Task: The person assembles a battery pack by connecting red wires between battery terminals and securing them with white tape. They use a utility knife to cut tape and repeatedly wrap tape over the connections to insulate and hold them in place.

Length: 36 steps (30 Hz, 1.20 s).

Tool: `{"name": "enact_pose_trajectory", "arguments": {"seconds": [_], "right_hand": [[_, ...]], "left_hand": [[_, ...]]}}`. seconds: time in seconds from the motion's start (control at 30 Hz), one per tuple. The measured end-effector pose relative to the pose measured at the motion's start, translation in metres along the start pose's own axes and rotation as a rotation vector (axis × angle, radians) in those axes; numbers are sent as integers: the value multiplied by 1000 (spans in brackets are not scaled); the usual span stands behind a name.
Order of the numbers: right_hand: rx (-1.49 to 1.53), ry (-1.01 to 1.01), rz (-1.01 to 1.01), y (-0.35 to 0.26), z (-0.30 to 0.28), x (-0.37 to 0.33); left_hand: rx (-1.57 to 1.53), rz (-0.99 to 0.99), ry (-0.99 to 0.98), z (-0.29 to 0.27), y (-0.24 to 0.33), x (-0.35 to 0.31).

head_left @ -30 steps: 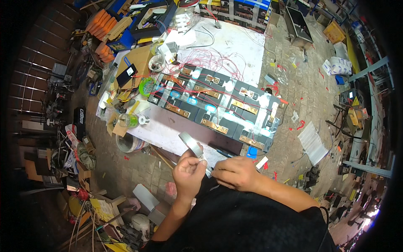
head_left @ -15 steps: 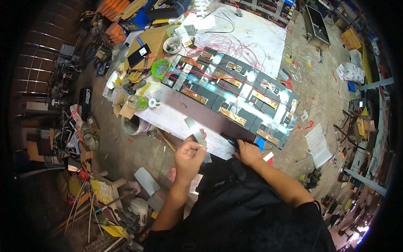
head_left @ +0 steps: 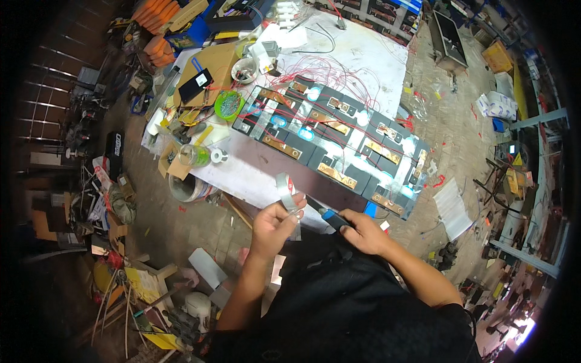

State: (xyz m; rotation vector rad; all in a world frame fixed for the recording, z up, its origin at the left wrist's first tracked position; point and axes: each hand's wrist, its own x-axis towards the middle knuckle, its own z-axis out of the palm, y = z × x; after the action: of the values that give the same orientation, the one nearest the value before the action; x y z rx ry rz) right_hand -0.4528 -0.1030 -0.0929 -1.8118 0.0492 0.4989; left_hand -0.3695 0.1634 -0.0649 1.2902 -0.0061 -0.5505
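Holding a tape roll (head_left: 285, 189), the left hand (head_left: 272, 225) pinches it between fingers just off the table's (head_left: 242, 175) near edge. The right hand (head_left: 362, 232) is closed around a blue-handled knife (head_left: 328, 216), its tip pointing toward the roll. Most cells in the battery pack (head_left: 330, 145) already carry copper bars and red wires; the loose tape looks uncut, so taping seems unfinished.

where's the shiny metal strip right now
In the head view the shiny silver metal strip sits just left of centre, pinched in the left hand above the white table's near edge, beside the dark battery pack.
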Motion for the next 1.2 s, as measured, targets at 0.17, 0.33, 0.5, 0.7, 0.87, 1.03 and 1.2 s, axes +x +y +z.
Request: {"name": "enact_pose_trajectory", "arguments": {"seconds": [0.17,0.33,0.5,0.7,0.87,1.03,1.2], "right_hand": [[-163,30,110,-45,-19,-14],[-305,-8,-18,-64,-20,-5],[-375,62,-192,-62,-19,8],[-431,29,-144,-71,-23,14],[-461,61,-179,-70,-21,16],[-481,99,-207,-73,-19,19],[-332,342,-84,-94,-20,29]], "left_hand": [[-27,-31,-24,-11,13,13],[-88,-52,-108,-15,17,18],[-105,-70,-151,-14,21,23],[-121,-88,-151,-12,23,23],[-88,-73,-98,-15,22,19],[-25,-188,-81,-26,24,16],[56,-238,-151,-18,18,10]]}}
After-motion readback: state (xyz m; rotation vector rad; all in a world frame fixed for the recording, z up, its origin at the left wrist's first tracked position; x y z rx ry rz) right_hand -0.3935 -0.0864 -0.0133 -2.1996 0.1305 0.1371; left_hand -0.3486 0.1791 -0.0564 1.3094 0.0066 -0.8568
